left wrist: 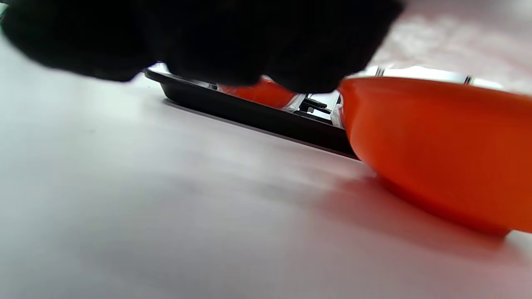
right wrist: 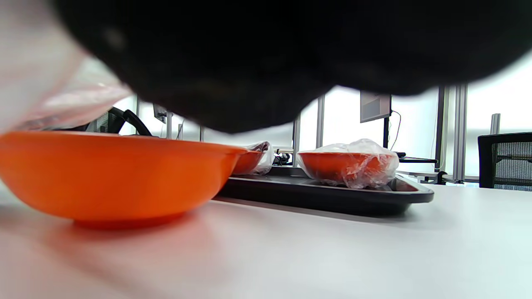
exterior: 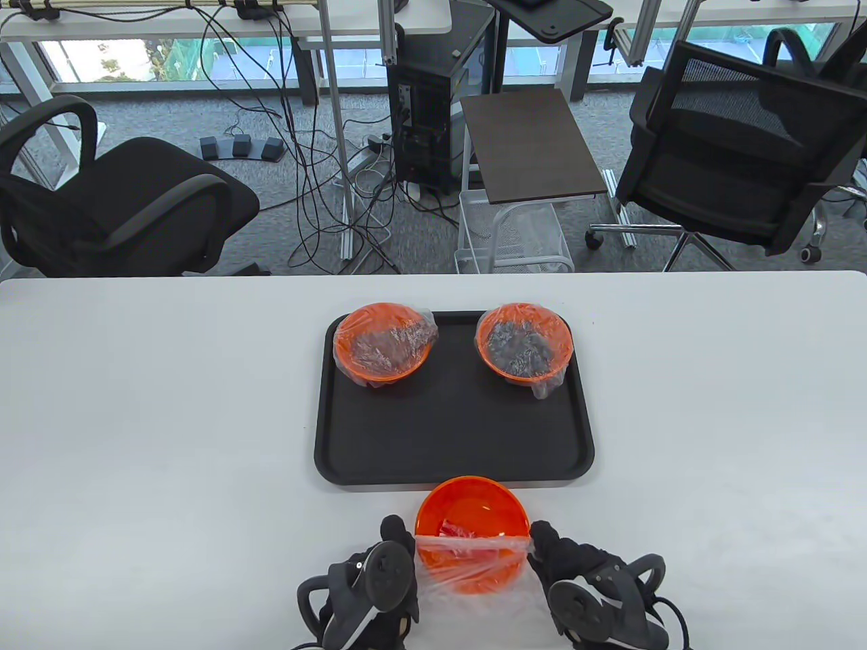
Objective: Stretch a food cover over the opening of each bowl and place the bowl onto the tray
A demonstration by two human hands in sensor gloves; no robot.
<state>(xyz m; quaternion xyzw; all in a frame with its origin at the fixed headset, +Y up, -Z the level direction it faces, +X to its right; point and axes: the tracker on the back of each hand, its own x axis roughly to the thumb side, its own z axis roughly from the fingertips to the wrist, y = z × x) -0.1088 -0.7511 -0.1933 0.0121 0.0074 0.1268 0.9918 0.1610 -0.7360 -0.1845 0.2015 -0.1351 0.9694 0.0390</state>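
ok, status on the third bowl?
Left hand and right hand both pinch the cover, stretched over the bowl's near half. Bowl on table, off the tray. Nothing in the way.

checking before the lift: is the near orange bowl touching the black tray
Apart. In the right wrist view the near bowl sits on the white table, and a strip of table shows between its base and the tray.
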